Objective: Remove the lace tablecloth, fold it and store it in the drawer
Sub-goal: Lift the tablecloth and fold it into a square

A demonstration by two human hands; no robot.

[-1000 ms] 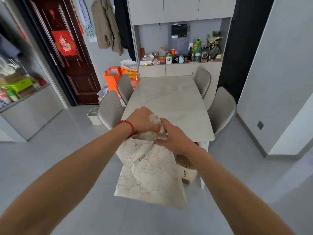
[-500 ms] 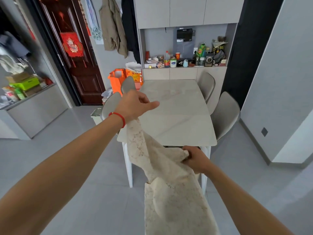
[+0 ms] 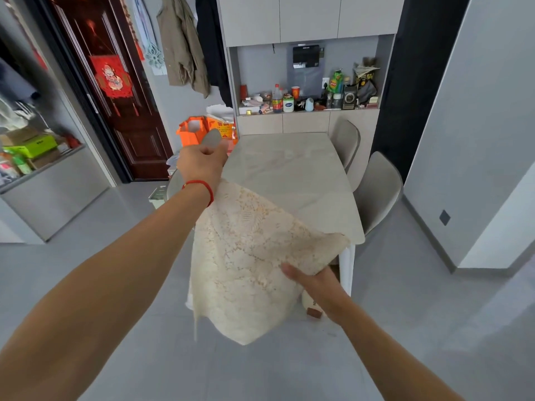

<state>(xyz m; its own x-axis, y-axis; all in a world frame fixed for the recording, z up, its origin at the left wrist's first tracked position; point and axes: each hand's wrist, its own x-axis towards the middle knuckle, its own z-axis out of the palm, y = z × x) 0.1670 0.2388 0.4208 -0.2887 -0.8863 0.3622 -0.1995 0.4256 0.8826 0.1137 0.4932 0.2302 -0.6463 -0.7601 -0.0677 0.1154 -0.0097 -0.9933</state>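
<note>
The cream lace tablecloth (image 3: pixel 246 264) hangs in the air in front of me, off the pale marble table (image 3: pixel 292 175). My left hand (image 3: pixel 202 163), with a red string at the wrist, is raised and closed on the cloth's upper corner. My right hand (image 3: pixel 315 285) sits lower and to the right, pinching the cloth's right edge with the thumb on top. The cloth stretches slanted between both hands, and its lower part droops toward the floor. The sideboard (image 3: pixel 307 123) with drawer fronts stands behind the table.
Grey chairs (image 3: pixel 376 189) flank the table on both sides. Bottles and clutter fill the sideboard niche (image 3: pixel 307 96). Orange bags (image 3: pixel 202 131) sit by the dark red door (image 3: pixel 115 96). A low cabinet (image 3: pixel 52 192) runs along the left. Grey floor surrounds me.
My hands, bunched together a second ago, have pulled apart. The left rose up and away, the right dropped low and right, spreading the cloth into a flat slanted sheet.
</note>
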